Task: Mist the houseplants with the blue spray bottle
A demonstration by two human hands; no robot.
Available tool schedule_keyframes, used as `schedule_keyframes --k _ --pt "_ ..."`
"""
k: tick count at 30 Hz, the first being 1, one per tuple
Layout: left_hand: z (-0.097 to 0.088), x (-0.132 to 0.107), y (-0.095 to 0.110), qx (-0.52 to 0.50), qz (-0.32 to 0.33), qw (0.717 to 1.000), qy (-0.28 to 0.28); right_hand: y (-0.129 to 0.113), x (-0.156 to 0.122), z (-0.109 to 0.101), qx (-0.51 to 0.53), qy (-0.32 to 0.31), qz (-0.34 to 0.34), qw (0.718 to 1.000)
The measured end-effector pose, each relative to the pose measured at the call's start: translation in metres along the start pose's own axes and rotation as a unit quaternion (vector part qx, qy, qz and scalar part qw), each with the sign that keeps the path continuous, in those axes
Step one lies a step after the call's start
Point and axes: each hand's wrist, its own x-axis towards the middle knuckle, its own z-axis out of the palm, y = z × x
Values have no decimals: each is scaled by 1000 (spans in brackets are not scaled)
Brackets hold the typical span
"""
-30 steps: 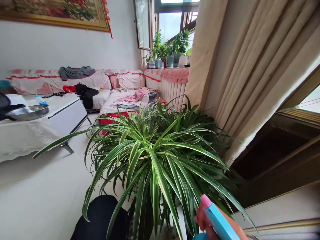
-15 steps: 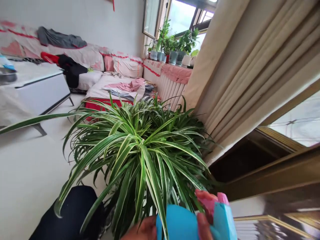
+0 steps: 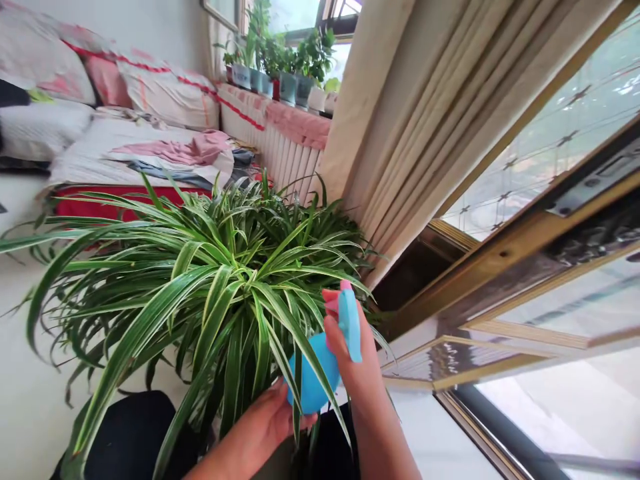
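Observation:
A blue spray bottle [image 3: 316, 373] with a pink nozzle is held tilted at the near right edge of a big spider plant [image 3: 245, 273]. My right hand [image 3: 345, 340] is wrapped round its neck and trigger, the fingers on the side toward the leaves. Under the bottle's rounded base, my left hand [image 3: 277, 413] supports it with curled fingers. Long striped leaves hang in front of the bottle and partly cover it. The plant's pot is hidden beneath the foliage.
A cream curtain [image 3: 400, 127] hangs right of the plant, beside a gold-framed glass door [image 3: 520, 247]. Several potted plants [image 3: 290, 73] line the windowsill. Behind the leaves stands a bed or couch [image 3: 85, 147] with rumpled cloths. My dark-clothed knee [image 3: 140, 433] is at lower left.
Both hands and the spray bottle have come up and left, closer to the leaves and further into view. The camera has turned right, showing more of the glass door.

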Motion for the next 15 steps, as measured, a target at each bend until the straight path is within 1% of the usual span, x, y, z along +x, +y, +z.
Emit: schedule_keyframes --k 1,3,4,7,11,13,15 --pt "-1 0 4 24 10 1000 10 0 7 3 9 -17 8 1000" --pt "-3 0 11 66 23 997 32 0 18 9 22 -22 12 999" --pt "-3 0 13 77 24 996 38 1 22 11 28 -15 12 999" --pt "-2 1 15 75 24 996 49 7 27 13 50 39 13 998" --pt "-8 6 8 51 30 996 60 21 24 11 84 90 40 992" --pt "-13 10 1 34 35 996 71 28 23 11 84 94 47 991" --pt "-18 15 -5 18 38 996 78 35 22 10 73 82 37 993"
